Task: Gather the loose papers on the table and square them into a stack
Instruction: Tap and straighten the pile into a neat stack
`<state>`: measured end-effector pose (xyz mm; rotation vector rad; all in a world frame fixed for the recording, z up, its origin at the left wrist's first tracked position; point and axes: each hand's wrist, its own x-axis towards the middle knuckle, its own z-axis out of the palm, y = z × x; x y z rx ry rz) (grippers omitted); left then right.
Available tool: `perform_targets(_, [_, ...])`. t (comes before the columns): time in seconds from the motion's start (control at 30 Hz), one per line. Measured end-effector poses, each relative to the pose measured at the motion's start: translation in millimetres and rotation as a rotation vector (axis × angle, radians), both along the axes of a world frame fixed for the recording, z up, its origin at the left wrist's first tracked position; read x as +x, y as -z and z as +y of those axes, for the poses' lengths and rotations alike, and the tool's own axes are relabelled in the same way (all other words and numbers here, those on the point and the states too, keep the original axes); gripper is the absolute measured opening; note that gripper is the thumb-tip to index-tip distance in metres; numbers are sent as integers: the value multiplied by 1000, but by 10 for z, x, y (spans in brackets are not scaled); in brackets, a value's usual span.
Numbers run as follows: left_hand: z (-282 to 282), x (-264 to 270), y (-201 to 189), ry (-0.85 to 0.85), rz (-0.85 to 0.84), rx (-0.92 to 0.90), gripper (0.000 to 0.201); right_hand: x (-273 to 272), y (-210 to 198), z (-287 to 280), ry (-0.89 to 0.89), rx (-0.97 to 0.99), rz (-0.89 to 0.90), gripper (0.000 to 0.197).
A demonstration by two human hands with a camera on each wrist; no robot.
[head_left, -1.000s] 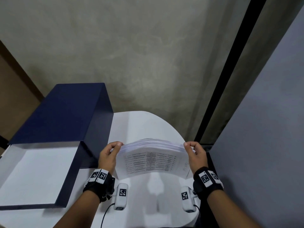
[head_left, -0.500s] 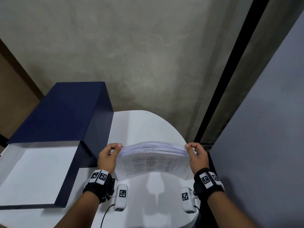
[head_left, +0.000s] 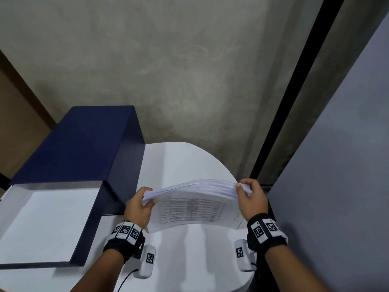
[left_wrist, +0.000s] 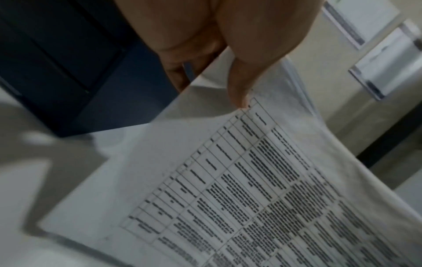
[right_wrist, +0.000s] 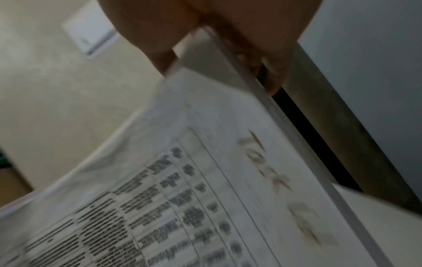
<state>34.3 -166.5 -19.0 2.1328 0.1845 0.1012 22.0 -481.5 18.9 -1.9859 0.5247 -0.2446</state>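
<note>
1. Since the earlier frame, the sheaf of white printed papers (head_left: 193, 204) had tilted, its left end lower.
2. The left hand (head_left: 137, 207) and right hand (head_left: 250, 200) each pinched a short end — grips clenched on paper.
3. Its long axis ran hand to hand, above the white rounded desk (head_left: 179, 163), lower edge downward — both hands equally near.

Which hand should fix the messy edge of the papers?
Probably the right hand: the papers fan apart at the end it holds, while the left hand grips a tighter end.

A right hand (right_wrist: 205, 36) is pinching the corner of a paper stack (right_wrist: 205, 198); its top sheet is showing a blurred printed table.
</note>
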Motion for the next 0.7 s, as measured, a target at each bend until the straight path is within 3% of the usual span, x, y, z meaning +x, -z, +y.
perform_targets(0.07, [-102, 44, -151, 48, -96, 44, 18, 50, -190, 87, -133, -314, -90, 30])
perform_targets(0.13, [-257, 92, -397, 128, -220, 125, 19, 114, -396, 275, -386, -627, -172, 52])
perform_targets(0.2, [-462, 141, -717, 248, -376, 217, 22, 179, -534, 495, -627, -754, -170, 67])
perform_targets(0.27, [-667, 183, -1024, 382, -497, 276, 19, 228, -583, 629, -739, -739, -174, 57])
perform_targets(0.33, [-796, 221, -1227, 427, -572, 367, 17, 253, -632, 633, -685, -668, -221, 44])
perform_targets(0.47, [-660, 204, -1179, 102, -639, 495, 48, 250, -692, 421, -544, -421, -322, 24])
perform_targets(0.57, [-356, 218, -936, -136, -431, 179, 93, 244, -747, 255, -504, 2, -284, 25])
perform_targets(0.63, [-251, 267, -827, -14, -219, -272, 106, 235, -767, 210, -512, 231, -261, 32])
perform_targets(0.7, [-270, 310, -810, 166, -75, -607, 95, 221, -760, 225, -510, 322, -271, 32])
